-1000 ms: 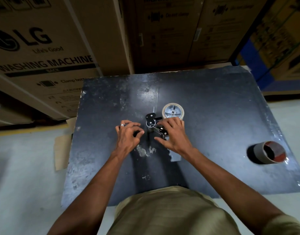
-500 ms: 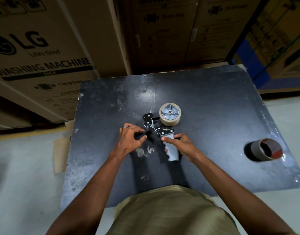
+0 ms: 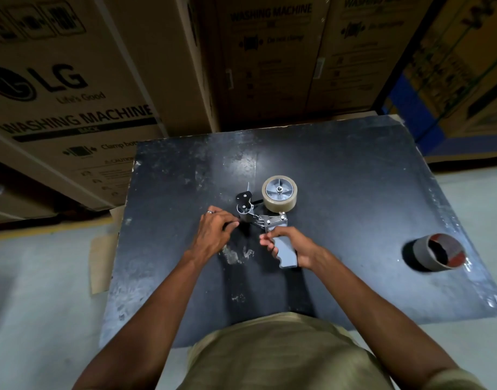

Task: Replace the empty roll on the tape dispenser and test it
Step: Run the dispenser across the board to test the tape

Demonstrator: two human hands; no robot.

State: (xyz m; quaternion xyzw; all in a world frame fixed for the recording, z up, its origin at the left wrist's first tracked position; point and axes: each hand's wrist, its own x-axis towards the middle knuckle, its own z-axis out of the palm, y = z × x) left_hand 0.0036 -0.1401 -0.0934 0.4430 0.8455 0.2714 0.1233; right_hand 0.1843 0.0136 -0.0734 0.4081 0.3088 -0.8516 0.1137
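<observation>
A tape dispenser (image 3: 272, 220) lies on its side in the middle of a black table (image 3: 340, 170). A full tan tape roll (image 3: 279, 193) sits on its grey hub. My right hand (image 3: 291, 246) wraps around the dispenser's grey handle. My left hand (image 3: 215, 232) rests just left of the dispenser's black and metal front end, fingers pinched together near the roller; whether they hold the tape end is hidden. The empty cardboard core (image 3: 438, 253) lies on its side at the table's right edge.
Large cardboard washing machine boxes (image 3: 73, 88) stand close behind the table. A flat piece of cardboard (image 3: 101, 263) lies on the grey floor at the table's left edge. Blue racking (image 3: 405, 108) is at the back right.
My right hand slid from the dispenser's metal frame down to the grey handle and closed around it. My left hand stayed by the front end. The camera view shifted slightly.
</observation>
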